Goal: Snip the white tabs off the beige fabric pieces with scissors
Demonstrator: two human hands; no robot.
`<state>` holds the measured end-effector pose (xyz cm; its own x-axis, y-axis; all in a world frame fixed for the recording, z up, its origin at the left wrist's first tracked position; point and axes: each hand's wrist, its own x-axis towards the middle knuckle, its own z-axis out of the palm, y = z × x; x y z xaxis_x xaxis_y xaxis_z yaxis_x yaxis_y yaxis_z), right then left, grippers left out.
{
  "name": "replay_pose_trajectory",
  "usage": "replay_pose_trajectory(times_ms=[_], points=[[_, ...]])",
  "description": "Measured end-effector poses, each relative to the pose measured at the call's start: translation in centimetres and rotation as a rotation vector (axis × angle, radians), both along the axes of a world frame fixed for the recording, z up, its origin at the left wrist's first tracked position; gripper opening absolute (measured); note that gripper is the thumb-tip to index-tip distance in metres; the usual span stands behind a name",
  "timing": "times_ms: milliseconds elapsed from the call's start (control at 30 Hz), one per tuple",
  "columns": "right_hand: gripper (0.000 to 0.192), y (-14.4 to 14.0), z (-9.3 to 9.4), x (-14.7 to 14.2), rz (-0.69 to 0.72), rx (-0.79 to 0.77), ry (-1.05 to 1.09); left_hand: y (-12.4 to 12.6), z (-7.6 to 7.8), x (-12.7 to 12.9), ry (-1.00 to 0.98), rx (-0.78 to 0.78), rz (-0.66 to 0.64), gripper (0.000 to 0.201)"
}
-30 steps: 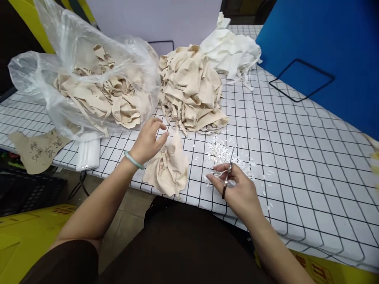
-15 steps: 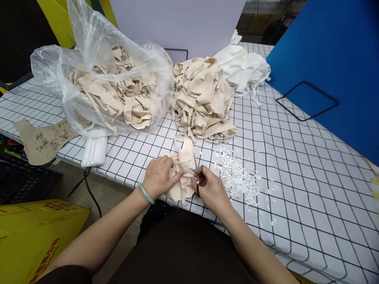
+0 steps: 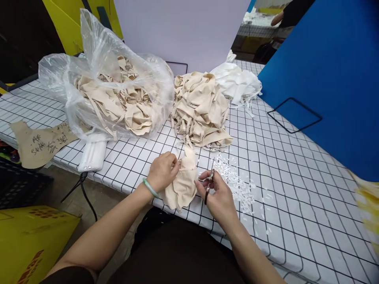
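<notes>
A beige garment piece (image 3: 185, 183) lies at the table's near edge, its far end close to a heap of beige garments (image 3: 201, 106). My left hand (image 3: 162, 171), with a green bangle on the wrist, pinches the left edge of this piece. Just right of the cloth is my right hand (image 3: 217, 193), its fingers round the handles of small scissors (image 3: 211, 179); the blades are mostly hidden. Small white slips (image 3: 237, 181) lie scattered beyond and to the right of that hand.
A clear plastic bag (image 3: 71, 83) of beige garments stands at the back left, near a white power bank (image 3: 92, 156) with a cable. A beige cloth with writing (image 3: 44, 144) hangs over the left edge. White garments (image 3: 237, 85) and a blue panel (image 3: 310, 79) are at the right rear.
My right hand with the scissors has drawn away from the cloth to the right. The garment piece lies flatter, and my left hand has shifted along its left edge. The view has tilted slightly.
</notes>
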<state>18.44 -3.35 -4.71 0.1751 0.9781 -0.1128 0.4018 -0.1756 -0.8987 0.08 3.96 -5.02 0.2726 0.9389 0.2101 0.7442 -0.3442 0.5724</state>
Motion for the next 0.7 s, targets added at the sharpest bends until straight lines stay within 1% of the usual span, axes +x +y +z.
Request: replay_pose_trajectory(times_ms=[33,100,167,233,300,333,367,433,500,533,600,667,700], points=[[0.026,-0.1,-0.1,0.0,0.003,-0.001,0.038,-0.3,0.7,-0.2,-0.052,0.011,-0.016,0.017],[0.029,-0.2,-0.3,-0.1,0.008,-0.028,0.166,-1.6,2.2,-0.5,-0.217,0.036,-0.05,0.015],[0.032,-0.1,-0.5,-0.3,0.034,-0.082,0.324,-3.5,3.6,-0.6,-0.429,-0.003,-0.087,0.012],[0.032,0.1,-0.6,-0.6,0.071,-0.088,0.424,-5.4,4.3,-0.5,-0.632,-0.159,-0.131,0.011],[0.032,0.4,-0.8,-1.1,0.094,-0.017,0.419,-6.9,4.6,-0.4,-0.803,-0.35,-0.187,0.013],[0.034,0.6,-0.9,-1.3,0.102,0.031,0.398,-7.3,4.6,-0.5,-0.863,-0.421,-0.22,0.014],[0.038,0.8,-1.0,-1.5,0.112,0.075,0.381,-7.6,4.6,-0.7,-0.897,-0.468,-0.257,0.015],[0.042,1.3,-1.3,-1.9,0.137,0.145,0.354,-7.9,4.7,-1.1,-0.891,-0.515,-0.326,0.015],[0.038,1.8,-1.5,-2.2,0.161,0.175,0.322,-8.0,4.6,-1.5,-0.833,-0.569,-0.37,0.017],[0.033,2.0,-1.5,-2.2,0.162,0.175,0.306,-8.0,4.6,-1.6,-0.804,-0.62,-0.384,0.02],[0.022,2.4,-1.2,-2.1,0.143,0.145,0.303,-8.0,4.2,-1.6,-0.77,-0.773,-0.37,0.024],[0.016,2.8,-0.5,-1.8,0.136,0.123,0.323,-7.9,3.7,-1.2,-0.768,-0.922,-0.303,0.025],[0.016,2.9,0.0,-1.7,0.153,0.122,0.31,-7.8,3.5,-1.1,-0.773,-0.956,-0.264,0.026]])
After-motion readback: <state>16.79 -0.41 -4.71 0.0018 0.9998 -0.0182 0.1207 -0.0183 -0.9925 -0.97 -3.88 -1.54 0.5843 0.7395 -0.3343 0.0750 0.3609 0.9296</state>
